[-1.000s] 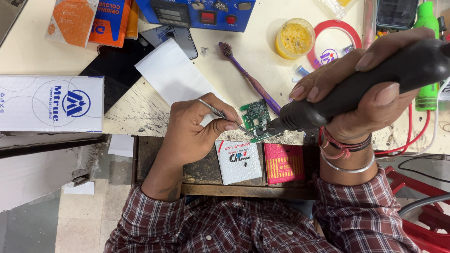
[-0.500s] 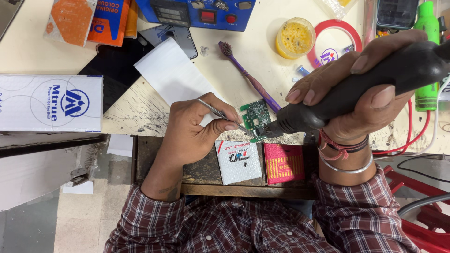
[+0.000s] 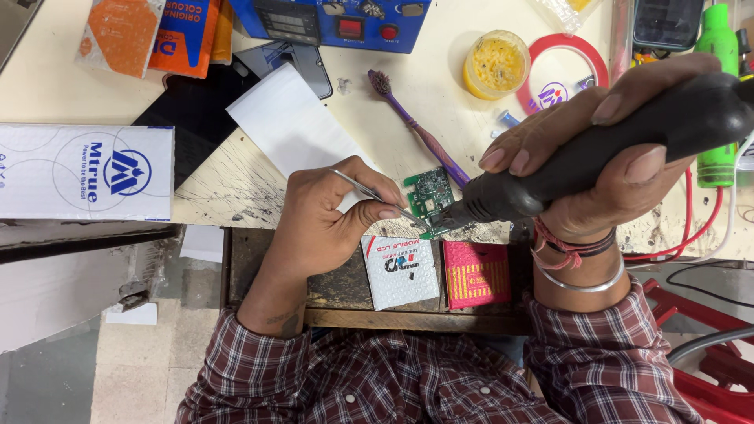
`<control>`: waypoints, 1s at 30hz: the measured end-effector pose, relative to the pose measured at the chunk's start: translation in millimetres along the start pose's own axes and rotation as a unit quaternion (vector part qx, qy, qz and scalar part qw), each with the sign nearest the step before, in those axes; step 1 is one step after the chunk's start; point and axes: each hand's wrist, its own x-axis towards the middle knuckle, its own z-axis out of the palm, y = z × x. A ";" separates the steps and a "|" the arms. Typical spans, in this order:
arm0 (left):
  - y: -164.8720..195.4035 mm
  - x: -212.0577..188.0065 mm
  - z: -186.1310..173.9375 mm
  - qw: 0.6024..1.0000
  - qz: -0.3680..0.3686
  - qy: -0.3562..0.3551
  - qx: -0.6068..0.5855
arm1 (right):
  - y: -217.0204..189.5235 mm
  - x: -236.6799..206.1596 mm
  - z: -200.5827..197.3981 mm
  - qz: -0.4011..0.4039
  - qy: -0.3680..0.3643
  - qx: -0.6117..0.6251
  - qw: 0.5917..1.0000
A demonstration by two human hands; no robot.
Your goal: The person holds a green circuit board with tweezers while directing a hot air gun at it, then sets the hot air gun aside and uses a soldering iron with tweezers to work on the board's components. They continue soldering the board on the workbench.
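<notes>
Head view: left hand (image 3: 326,216) pinches metal tweezers (image 3: 377,198), tips on small green circuit board (image 3: 430,196) at edge of scarred workbench (image 3: 236,184). Right hand (image 3: 597,149) fully clenched round black hot-air handpiece (image 3: 597,153), nozzle almost touching board's near corner.

Risks, as judged: nozzle dwelling so close could scorch board; tweezer slip could flick part off; fingers near nozzle could burn; board at bench lip could slide off. Purple toothbrush (image 3: 420,129), yellow flux jar (image 3: 496,63) close behind.
</notes>
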 end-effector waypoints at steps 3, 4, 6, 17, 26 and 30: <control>-0.4 0.1 0.4 1.000 0.007 -0.001 -0.004 | -1.2 -1.9 -0.5 0.003 0.008 -0.001 1.000; -0.2 -0.2 0.7 1.000 0.011 0.002 -0.005 | -0.7 -2.1 -0.2 0.003 0.011 -0.001 1.000; -0.1 -0.2 0.9 1.000 0.010 0.001 -0.005 | -0.8 -2.6 0.1 0.003 0.013 -0.002 1.000; 0.1 -0.4 0.1 1.000 0.007 -0.006 -0.014 | -1.5 -0.7 -1.9 -0.003 0.002 -0.030 1.000; -1.5 -0.3 -0.1 1.000 0.003 -0.007 -0.015 | -0.5 -1.7 -5.8 -0.008 -0.009 -0.038 0.999; -1.3 -0.2 -0.6 1.000 0.006 -0.006 -0.007 | 0.5 0.5 -7.4 -0.018 -0.013 -0.048 0.999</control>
